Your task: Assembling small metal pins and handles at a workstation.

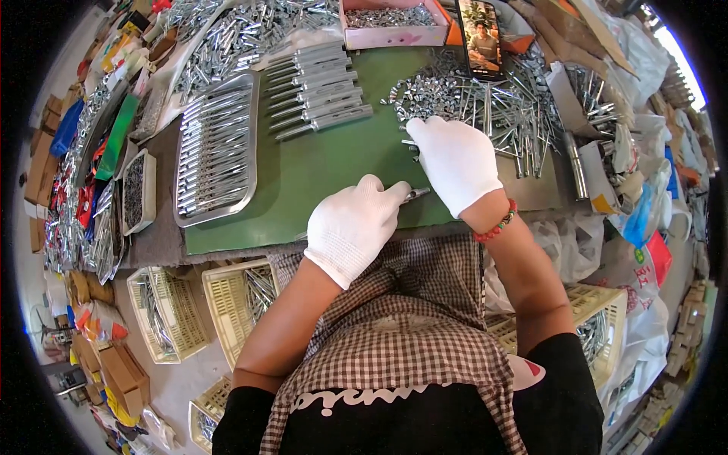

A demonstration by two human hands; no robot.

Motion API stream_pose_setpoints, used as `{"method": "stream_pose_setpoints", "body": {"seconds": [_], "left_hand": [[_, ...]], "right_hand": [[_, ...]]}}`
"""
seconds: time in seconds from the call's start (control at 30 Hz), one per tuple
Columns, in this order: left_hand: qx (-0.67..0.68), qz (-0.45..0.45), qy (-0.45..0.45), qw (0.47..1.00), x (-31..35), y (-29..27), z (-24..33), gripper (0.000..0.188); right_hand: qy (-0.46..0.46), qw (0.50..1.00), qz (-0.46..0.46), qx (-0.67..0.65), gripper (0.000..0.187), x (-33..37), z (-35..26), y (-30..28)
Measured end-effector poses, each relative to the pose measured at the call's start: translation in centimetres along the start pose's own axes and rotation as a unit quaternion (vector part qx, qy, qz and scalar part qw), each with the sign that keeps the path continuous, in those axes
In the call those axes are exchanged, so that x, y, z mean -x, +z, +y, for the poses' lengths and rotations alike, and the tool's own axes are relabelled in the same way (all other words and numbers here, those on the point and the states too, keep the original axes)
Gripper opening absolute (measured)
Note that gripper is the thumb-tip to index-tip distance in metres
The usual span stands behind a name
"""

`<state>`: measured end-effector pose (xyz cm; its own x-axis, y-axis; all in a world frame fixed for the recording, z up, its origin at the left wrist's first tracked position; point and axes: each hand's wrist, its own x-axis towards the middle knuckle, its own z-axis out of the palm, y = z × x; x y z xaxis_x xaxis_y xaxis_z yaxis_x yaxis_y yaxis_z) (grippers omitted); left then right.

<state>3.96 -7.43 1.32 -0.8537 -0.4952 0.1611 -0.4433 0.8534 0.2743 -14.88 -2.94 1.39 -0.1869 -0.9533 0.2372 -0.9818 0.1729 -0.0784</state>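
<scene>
My left hand (355, 226), in a white knit glove, is closed around a slim metal part near the front of the green work mat (303, 171). Only the silvery tip (416, 194) of that part sticks out past the fingers; the rest is hidden. My right hand (457, 163), gloved the same way, has its fingers curled down at the near edge of a pile of small metal sleeves (427, 97). A few small metal pieces (409, 142) show beside its fingertips; whether one is gripped is hidden.
Left stands a metal tray (252, 171) of slim metal parts. Metal tubes with rods (334, 115) lie stacked behind it. Loose long pins (523, 125) are heaped at the right. A phone (480, 38) and a pink-edged box (396, 36) stand behind. Plastic crates (220, 318) sit below.
</scene>
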Motion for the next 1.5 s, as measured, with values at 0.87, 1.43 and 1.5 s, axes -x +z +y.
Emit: {"method": "stream_pose_setpoints", "body": {"seconds": [0.87, 1.43, 1.5], "left_hand": [[0.002, 0.015, 0.009, 1.000, 0.0, 0.0, -0.1, 0.022], [0.031, 0.015, 0.000, 0.999, 0.2, 0.3, -0.1, 0.018], [0.028, 0.017, -0.001, 0.999, 0.3, 0.1, 0.0, 0.018]], "right_hand": [[0.016, 0.956, 0.026, -0.292, 0.014, 6.0, -0.4, 0.2], [-0.002, 0.993, 0.039, -0.112, 0.019, 2.9, 3.9, 0.6], [-0.013, 0.996, 0.025, -0.087, 0.018, 2.5, 3.9, 0.7]]}}
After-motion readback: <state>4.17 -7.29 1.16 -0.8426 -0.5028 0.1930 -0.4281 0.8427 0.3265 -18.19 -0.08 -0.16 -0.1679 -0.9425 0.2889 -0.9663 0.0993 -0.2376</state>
